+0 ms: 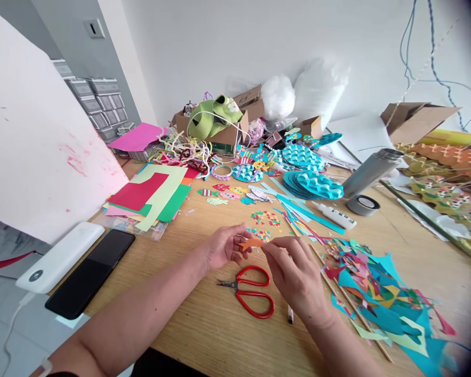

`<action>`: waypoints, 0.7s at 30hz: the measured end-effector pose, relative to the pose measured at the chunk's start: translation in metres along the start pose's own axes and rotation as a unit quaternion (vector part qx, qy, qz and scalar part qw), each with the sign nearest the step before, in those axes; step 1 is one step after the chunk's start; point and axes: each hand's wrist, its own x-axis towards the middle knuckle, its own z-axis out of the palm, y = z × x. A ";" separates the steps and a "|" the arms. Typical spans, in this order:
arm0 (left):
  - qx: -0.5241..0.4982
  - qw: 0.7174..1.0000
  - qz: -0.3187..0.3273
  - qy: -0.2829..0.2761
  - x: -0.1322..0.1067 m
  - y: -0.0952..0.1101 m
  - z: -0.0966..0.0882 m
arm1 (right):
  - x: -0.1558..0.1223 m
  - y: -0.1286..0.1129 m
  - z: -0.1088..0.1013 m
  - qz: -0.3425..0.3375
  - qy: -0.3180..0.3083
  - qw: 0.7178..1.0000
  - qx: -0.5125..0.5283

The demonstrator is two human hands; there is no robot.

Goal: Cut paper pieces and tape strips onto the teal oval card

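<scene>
My left hand [224,246] pinches a small orange paper fish cut-out [250,244] just above the wooden table [204,314]. My right hand [294,272] is closed in a pinch at the right end of the same cut-out. Red-handled scissors [251,291] lie on the table right below both hands. Small decorated paper fish [220,193] and sticker sheets [266,218] lie just beyond the hands.
A black phone [92,271] and white power bank [60,256] lie at the left edge. Coloured paper sheets [153,196] are behind them. Paper scraps [380,298] pile at the right, with wooden sticks [349,301], a glue bottle [335,214], turquoise discs [314,184], a steel flask [371,170] and cardboard boxes [223,133].
</scene>
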 end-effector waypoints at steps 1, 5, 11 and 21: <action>-0.008 1.000 0.006 -0.010 -0.001 0.000 0.001 | -0.001 0.001 0.000 -0.006 -0.012 1.000 -0.006; -0.027 0.998 0.061 -0.015 0.000 -0.003 0.001 | -0.002 0.003 0.001 -0.005 -0.035 0.999 -0.007; 0.013 0.985 0.160 0.071 0.003 -0.006 0.002 | 0.004 0.006 0.006 0.135 0.035 0.988 0.066; 0.097 0.958 0.237 0.129 0.002 -0.009 0.007 | 0.007 0.007 0.015 0.431 -0.108 0.811 0.380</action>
